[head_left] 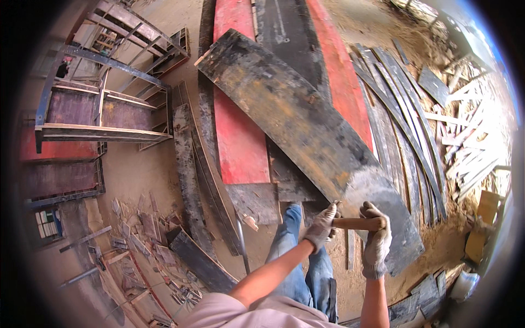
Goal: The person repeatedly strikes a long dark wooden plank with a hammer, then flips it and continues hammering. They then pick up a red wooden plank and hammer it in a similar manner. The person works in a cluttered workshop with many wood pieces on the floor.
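A long, dark, stained board lies slantwise in front of me, its near end close to my hands. My right hand, in a pale knit glove, is closed round the right end of a wooden handle. That handle lies level across the board's near end and points at my left hand; the tool's head cannot be made out. My left hand, gloved too, is closed at the board's near left edge, its fingertips pinched together. Whatever it pinches is too small to name.
Red boards and dark boards lie beneath the slanted one. Long dark strips are stacked at the right, beside a heap of pale scrap wood. Framed panels stand at the left. Broken offcuts litter the lower-left ground.
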### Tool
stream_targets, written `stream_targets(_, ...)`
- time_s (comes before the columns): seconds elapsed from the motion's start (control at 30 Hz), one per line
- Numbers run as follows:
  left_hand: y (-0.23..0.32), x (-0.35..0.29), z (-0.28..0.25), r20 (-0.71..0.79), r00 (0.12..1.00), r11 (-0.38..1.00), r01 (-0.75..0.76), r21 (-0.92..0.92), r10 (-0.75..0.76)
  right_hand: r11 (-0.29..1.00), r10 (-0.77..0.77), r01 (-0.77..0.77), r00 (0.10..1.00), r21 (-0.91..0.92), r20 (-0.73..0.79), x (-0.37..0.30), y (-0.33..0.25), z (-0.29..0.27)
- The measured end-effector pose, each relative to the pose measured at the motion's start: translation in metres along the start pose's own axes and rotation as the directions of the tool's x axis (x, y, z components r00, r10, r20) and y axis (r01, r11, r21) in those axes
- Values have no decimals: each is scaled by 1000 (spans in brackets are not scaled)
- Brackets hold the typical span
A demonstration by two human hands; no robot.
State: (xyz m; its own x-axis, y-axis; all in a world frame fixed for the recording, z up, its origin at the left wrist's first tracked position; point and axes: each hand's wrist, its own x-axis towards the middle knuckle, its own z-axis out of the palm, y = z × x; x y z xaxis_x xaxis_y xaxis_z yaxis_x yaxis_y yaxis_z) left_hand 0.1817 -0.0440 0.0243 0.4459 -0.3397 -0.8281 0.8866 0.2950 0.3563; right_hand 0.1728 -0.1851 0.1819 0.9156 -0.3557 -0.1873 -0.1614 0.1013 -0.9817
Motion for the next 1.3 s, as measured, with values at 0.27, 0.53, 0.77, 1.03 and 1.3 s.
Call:
stream_targets(0.27, 200, 142, -35, 46, 523, 302, -561, 771, 851, 994, 108, -107, 993, 39, -42, 263, 79, 117)
stream_targets(0.53, 360, 293, -145, 194, 416, -299, 203, 932, 888, 965, 261, -250, 949, 84, -178, 428, 131, 175)
stream_targets(0.77, 336, 313, -148, 232, 333, -286, 122, 950, 914, 924, 335, -375, 892, -82, -302, 481, 158, 241)
stream_targets(1.03, 338, 309, -142, 221, 345, -260, 70, 963, 912, 883, 108, -268, 914, -384, -390, 481, 143, 265)
stream_targets(1.3, 339, 312, -142, 223, 345, -265, 79, 961, 911, 990, 79, -113, 940, -85, -333, 391, 125, 219)
